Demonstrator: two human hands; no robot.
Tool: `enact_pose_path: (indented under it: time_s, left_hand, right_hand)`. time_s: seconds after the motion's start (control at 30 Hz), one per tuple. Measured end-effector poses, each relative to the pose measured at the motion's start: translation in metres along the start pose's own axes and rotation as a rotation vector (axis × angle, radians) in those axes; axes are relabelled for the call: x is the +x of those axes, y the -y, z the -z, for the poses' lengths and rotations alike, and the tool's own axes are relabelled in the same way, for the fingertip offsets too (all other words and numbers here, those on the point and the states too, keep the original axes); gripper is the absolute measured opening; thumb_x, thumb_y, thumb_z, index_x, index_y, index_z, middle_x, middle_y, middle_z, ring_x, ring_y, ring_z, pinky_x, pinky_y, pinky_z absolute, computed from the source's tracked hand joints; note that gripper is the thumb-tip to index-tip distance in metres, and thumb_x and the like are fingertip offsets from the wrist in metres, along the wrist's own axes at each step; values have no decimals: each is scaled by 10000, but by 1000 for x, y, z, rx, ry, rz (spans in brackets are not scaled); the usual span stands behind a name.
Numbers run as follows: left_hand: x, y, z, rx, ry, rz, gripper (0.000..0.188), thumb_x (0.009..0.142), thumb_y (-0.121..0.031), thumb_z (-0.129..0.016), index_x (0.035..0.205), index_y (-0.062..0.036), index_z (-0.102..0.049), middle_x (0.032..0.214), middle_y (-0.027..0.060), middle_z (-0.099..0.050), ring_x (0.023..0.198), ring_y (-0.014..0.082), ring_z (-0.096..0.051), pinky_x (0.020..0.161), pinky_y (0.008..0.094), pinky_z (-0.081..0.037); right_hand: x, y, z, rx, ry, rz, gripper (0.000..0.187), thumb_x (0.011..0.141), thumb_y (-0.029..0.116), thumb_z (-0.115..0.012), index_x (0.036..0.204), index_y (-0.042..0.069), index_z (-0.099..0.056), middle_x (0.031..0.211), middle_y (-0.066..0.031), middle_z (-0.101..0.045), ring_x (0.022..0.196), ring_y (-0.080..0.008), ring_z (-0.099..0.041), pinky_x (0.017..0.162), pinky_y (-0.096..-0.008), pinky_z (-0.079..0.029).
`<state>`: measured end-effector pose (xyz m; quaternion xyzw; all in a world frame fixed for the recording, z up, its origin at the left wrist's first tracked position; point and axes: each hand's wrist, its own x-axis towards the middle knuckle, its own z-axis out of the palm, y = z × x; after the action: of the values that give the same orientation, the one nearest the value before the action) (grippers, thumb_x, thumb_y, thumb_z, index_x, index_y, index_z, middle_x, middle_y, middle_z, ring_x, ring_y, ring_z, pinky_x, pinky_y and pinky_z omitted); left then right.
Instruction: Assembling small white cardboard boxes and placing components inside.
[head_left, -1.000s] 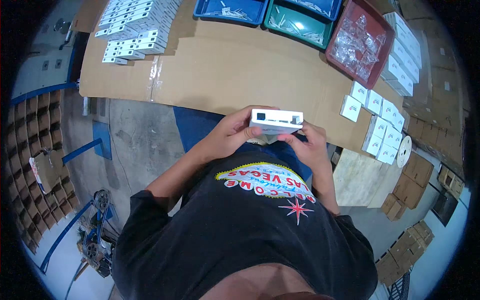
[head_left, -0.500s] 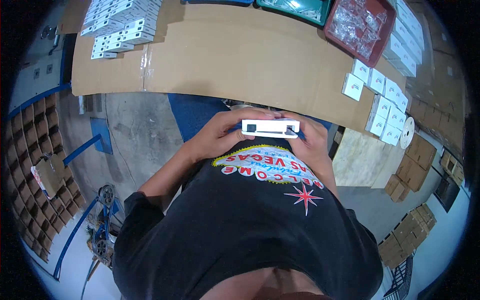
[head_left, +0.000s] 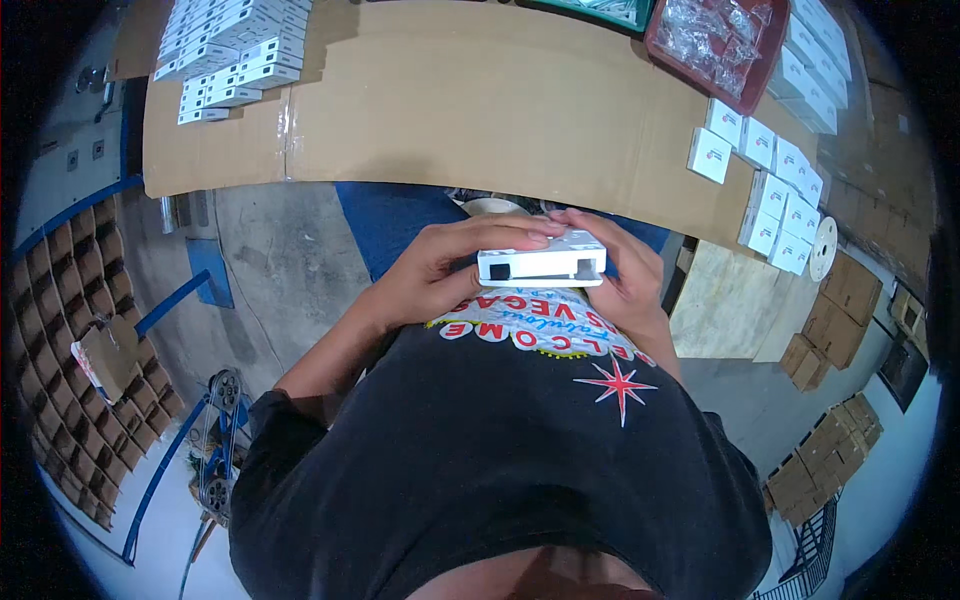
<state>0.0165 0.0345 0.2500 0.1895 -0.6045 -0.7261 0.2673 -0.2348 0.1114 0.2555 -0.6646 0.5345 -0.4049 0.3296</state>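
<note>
A small white box point(head_left: 540, 264) is held in front of my belly, its side with a dark square opening facing me. My left hand point(head_left: 450, 262) grips its left end, the fingers laid over the top and the thumb at the near side. Around the right end my right hand point(head_left: 625, 265) is closed, with its fingertips meeting the left ones on top. Near the right end a gap shows between the box's upper part and its bottom edge. What lies inside the box cannot be made out.
A cardboard-covered table point(head_left: 450, 100) spans the far side. Stacked white boxes point(head_left: 235, 55) stand at its left; more small white boxes point(head_left: 785, 205) lie at the right. Behind these are a red tray point(head_left: 705, 55) of clear plastic packets and a green tray point(head_left: 600, 10).
Both hands have tilted the white box so more of its top shows, and the gap at its right end looks different. The view has shifted slightly.
</note>
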Motion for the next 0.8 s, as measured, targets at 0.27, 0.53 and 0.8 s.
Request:
enact_pose_path:
  time_s: [0.27, 0.53, 0.8]
  left_hand:
    - [2, -2, 0, 32, 11, 6, 449, 938, 15, -657, 1371, -104, -654, 1433, 213, -630, 1360, 364, -585, 1124, 469, -477]
    - [1, -4, 2, 27, 3, 31, 476, 900, 2, -720, 1362, -99, -666, 1419, 205, -643, 1354, 346, -594, 1104, 450, -499]
    - [6, -5, -1, 70, -39, 32, 531, 850, -9, -771, 1368, -68, -668, 1393, 154, -675, 1320, 306, -629, 1097, 416, -508]
  right_hand:
    - [-6, -5, 1, -26, 4, 11, 418, 795, -34, -700, 1213, -33, -696, 1191, -178, -754, 1060, -318, -760, 916, -382, -607]
    - [0, 0, 2, -44, 15, 15, 399, 798, -17, -720, 1197, -19, -707, 1146, -173, -766, 1008, -307, -773, 867, -373, -616]
    - [-1, -1, 0, -81, -14, 50, 372, 791, -3, -735, 1162, -25, -715, 1101, -176, -772, 961, -304, -779, 831, -373, -619]
